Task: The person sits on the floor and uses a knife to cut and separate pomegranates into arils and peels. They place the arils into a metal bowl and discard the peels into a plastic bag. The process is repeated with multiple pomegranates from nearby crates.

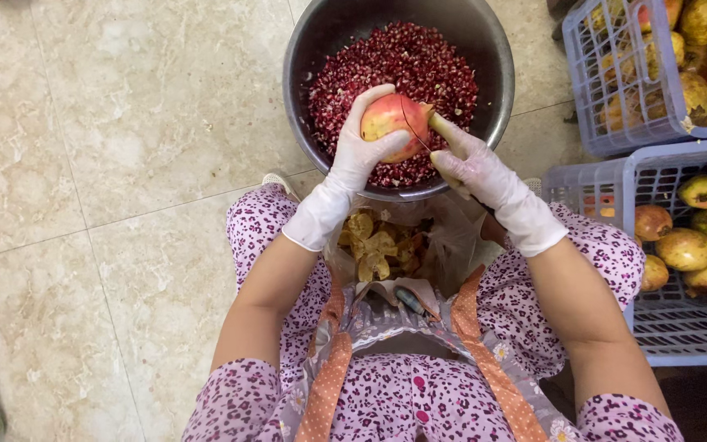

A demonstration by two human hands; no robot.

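Over the metal bowl (304, 57) of red seeds (419, 57), I am cupping the pomegranate (393, 123) in my left hand (359, 155), fingers curled closed around its back. My right hand (472, 168) is gripping a thin blade (413, 123) and scoring the rind. I am judging that shallow cuts, angled away from my left fingers, are keeping the seeds whole and dropping loose ones into the bowl.
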